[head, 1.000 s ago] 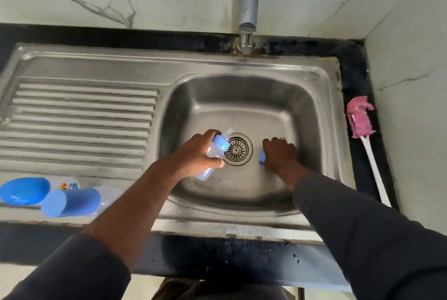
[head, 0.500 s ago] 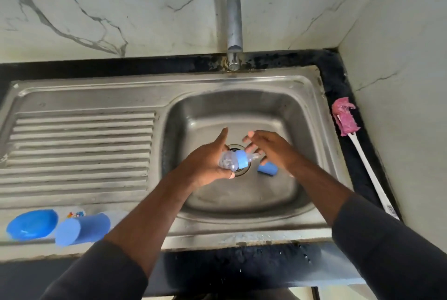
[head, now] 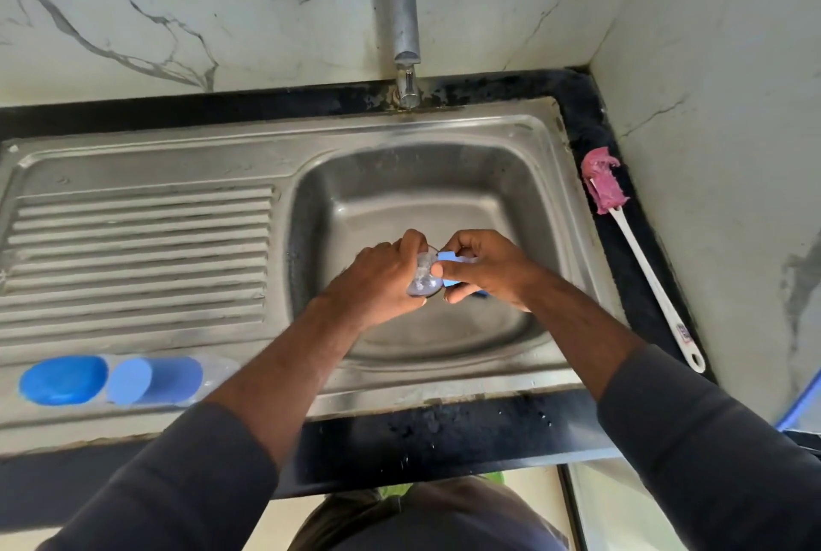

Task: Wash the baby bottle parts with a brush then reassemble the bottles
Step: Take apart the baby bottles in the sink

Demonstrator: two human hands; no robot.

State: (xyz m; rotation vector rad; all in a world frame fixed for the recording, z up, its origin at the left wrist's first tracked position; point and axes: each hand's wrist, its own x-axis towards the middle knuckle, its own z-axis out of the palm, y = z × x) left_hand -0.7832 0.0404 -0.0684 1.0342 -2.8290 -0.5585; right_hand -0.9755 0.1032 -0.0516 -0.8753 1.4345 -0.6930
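At the far left, on the sink [head: 400,130] ledge, lie two blue caps. One is a dark dome [head: 62,379]. Just beside it a paler cap [head: 153,379] sits on a clear spare bottle [head: 217,373] laid on its side, probably parked outside the basin to wait its turn. Whether the dome covers a bottle too, I cannot tell.

Over the basin, the left grip [head: 377,279] is wrapped round a clear bottle [head: 422,279], held sideways with its mouth to the right so the other hand can reach the neck. The right grip [head: 484,270] pinches a blue ring [head: 448,257] against that mouth. It may be going on or coming off; I cannot tell which. Working here lets drips fall into the basin. A small blue piece [head: 482,294] peeks from under the right hand, its kind unclear.

The tap [head: 406,31] above shows no water. The brush [head: 604,186] lies on the tabletop [head: 466,426] right of the sink, pink head toward the wall and within the right hand's reach.

Count: two hands, both holding; two bottles for certain; two caps; one ring; one brush; one tap.
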